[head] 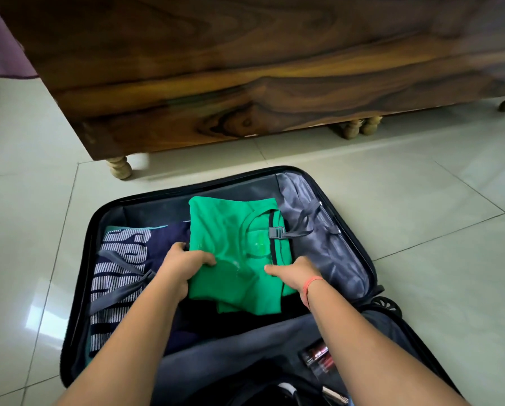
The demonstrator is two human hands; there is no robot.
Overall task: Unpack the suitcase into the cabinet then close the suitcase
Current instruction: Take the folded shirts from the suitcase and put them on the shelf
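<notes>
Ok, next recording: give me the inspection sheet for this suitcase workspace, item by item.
Surface: pale glossy tiled floor; the suitcase lies open on it.
Job's things: black hard-shell suitcase, open; folded green knit shirt on top of the contents; navy-and-white striped garment to its left; dark wooden cabinet on turned legs behind.
Clutter: grey strap buckle lying on the shirt; red-and-black item in the near half, unclear.
Hands: left hand and right hand each grip the shirt's sides.
Cables: nothing seen.
Surroundings: purple cloth, upper left.

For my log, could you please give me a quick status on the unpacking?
Left hand and right hand grip green shirt in open suitcase. Strap buckle lies on shirt.
</notes>
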